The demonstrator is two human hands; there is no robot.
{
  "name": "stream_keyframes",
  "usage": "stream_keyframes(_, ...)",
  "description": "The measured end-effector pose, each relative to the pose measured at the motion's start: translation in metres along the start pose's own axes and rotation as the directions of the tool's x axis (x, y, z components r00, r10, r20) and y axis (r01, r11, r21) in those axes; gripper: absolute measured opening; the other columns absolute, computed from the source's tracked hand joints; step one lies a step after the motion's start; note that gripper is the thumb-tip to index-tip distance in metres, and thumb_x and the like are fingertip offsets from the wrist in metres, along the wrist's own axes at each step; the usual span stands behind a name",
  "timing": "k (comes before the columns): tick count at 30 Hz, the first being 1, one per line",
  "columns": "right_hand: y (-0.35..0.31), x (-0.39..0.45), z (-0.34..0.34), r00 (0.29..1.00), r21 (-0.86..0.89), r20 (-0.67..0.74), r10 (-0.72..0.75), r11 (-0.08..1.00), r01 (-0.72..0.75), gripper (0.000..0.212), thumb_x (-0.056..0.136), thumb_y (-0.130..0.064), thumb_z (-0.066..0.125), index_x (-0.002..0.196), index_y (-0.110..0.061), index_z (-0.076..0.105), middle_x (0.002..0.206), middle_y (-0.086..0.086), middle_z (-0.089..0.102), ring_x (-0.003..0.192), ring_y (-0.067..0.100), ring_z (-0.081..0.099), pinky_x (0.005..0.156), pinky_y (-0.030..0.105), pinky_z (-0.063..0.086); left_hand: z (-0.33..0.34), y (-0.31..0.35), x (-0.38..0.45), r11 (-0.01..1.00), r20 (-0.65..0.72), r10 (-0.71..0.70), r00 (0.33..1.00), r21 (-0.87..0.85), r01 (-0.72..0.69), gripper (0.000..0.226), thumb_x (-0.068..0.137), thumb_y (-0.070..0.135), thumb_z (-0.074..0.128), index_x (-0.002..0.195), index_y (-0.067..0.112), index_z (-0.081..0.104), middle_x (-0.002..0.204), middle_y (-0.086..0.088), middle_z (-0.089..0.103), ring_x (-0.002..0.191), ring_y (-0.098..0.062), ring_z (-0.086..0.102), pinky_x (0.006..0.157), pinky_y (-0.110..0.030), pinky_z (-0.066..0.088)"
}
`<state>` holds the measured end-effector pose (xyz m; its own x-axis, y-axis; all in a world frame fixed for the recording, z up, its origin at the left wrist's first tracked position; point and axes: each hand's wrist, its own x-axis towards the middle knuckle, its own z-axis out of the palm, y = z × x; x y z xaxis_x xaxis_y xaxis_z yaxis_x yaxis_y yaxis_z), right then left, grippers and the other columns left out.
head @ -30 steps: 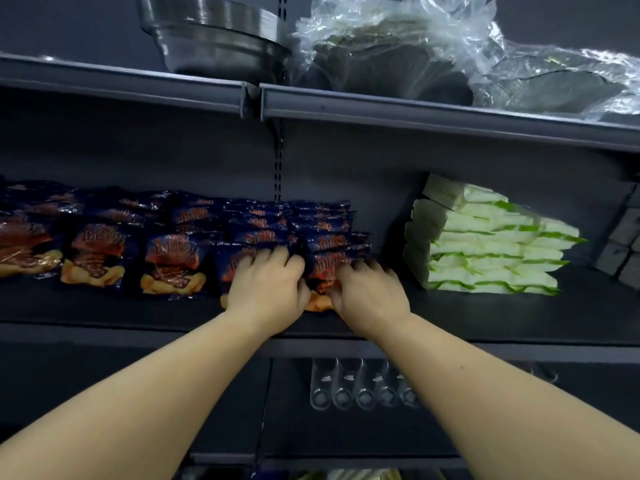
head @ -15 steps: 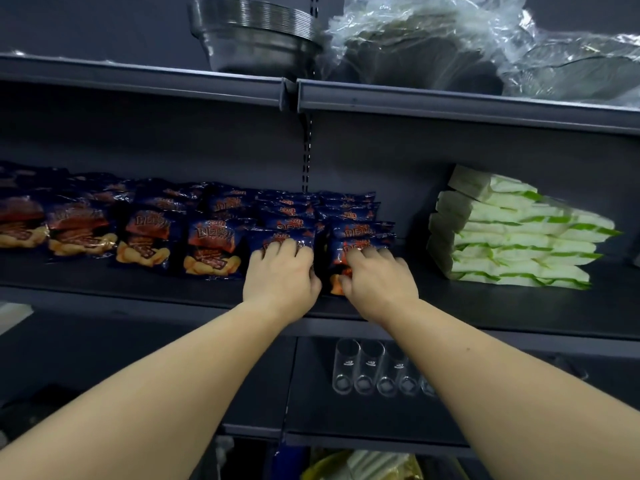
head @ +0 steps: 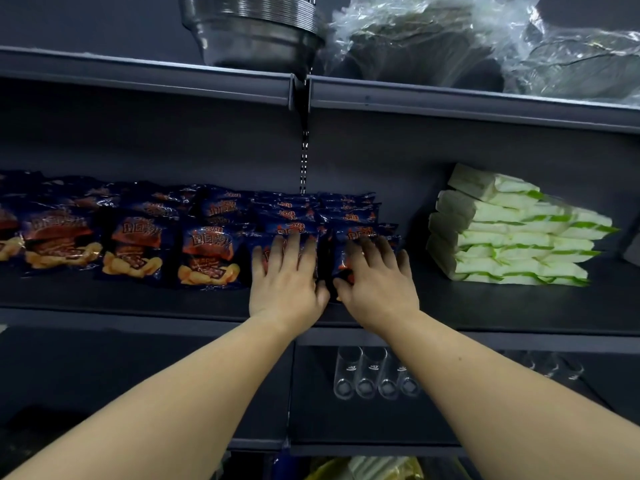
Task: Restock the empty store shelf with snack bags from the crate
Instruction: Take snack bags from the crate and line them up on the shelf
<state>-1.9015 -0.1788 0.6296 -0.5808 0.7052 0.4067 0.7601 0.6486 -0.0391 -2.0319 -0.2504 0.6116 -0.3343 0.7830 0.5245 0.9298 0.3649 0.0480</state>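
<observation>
Left hand (head: 285,284) laid flat on front snack bag (head: 277,244) — fingers (head: 294,247) straight, slightly spread. Right hand (head: 379,289) pressed on neighbouring snack bag (head: 360,235), fingers extended and fanned. Snack bags (head: 138,247) ranged along shelf (head: 121,296) leftward of fingers; green-white packs (head: 512,233) stacked rightward — well apart.

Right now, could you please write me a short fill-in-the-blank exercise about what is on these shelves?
1. Both hands, left and right, lie flat on dark blue ____ bags.
2. The white and green packs lie to the ____ of those bags.
3. On the top shelf stands a stack of metal ____.
4. The clear glasses lie on the shelf ____ the hands.

Missing words: snack; right; bowls; below
</observation>
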Motion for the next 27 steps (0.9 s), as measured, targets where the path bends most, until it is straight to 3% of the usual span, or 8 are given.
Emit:
stream_keyframes(6, 0.014, 0.011, 0.007, 1.000, 0.002, 0.011, -0.008, 1.000, 0.008, 0.075, 0.095, -0.060, 0.030, 0.154, -0.027, -0.004, 0.162, 0.000, -0.011, 0.147, 0.027, -0.018, 0.114, 0.052, -0.013, 0.009, -0.001, 0.013, 0.999, 0.065, -0.038, 0.997, -0.010, 0.038, 0.073, 0.094, 0.055, 0.027, 0.153, 0.025, -0.004, 0.160, -0.002, -0.016, 0.145, -0.026, -0.020, 0.109, -0.057, -0.018)
stream_keyframes(12, 0.020, 0.024, 0.019, 0.997, 0.011, 0.072, -0.018, 1.000, 0.017, 0.073, 0.097, -0.060, 0.022, 0.152, -0.027, -0.013, 0.160, -0.002, -0.019, 0.144, 0.025, -0.025, 0.114, 0.050, -0.017, 0.021, -0.001, 0.023, 1.000, 0.066, -0.026, 0.998, 0.019, 0.025, 0.071, 0.096, 0.057, 0.021, 0.153, 0.025, -0.007, 0.159, 0.000, -0.020, 0.144, -0.023, -0.022, 0.105, -0.051, -0.027)
stream_keyframes(23, 0.029, 0.050, 0.048, 0.990, -0.013, 0.141, -0.006, 1.000, 0.008, 0.070, 0.098, -0.060, 0.017, 0.152, -0.028, -0.016, 0.159, -0.003, -0.023, 0.144, 0.025, -0.026, 0.117, 0.051, -0.012, 0.058, -0.010, 0.048, 0.998, 0.089, -0.017, 0.996, 0.058, 0.011, 0.067, 0.097, 0.058, 0.014, 0.152, 0.029, -0.010, 0.158, 0.002, -0.023, 0.143, -0.025, -0.024, 0.108, -0.057, -0.022)
stream_keyframes(25, 0.031, 0.055, 0.055, 0.991, -0.018, 0.136, -0.003, 1.000, 0.005, 0.070, 0.098, -0.060, 0.016, 0.152, -0.028, -0.015, 0.159, -0.002, -0.022, 0.144, 0.025, -0.025, 0.117, 0.051, -0.012, 0.068, -0.013, 0.052, 0.998, 0.063, -0.015, 0.998, 0.068, 0.011, 0.067, 0.093, 0.058, 0.008, 0.153, 0.029, -0.006, 0.160, 0.001, -0.018, 0.145, -0.027, -0.019, 0.109, -0.058, -0.019)
stream_keyframes(27, 0.031, 0.058, 0.062, 0.992, -0.019, 0.128, -0.001, 1.000, 0.003, 0.070, 0.097, -0.061, 0.013, 0.151, -0.028, -0.016, 0.159, -0.002, -0.022, 0.144, 0.025, -0.025, 0.116, 0.052, -0.013, 0.075, -0.015, 0.056, 0.998, 0.020, 0.002, 1.000, 0.065, -0.003, 0.071, 0.090, 0.058, 0.011, 0.154, 0.027, 0.009, 0.162, -0.003, 0.000, 0.147, -0.031, -0.004, 0.111, -0.061, -0.011)
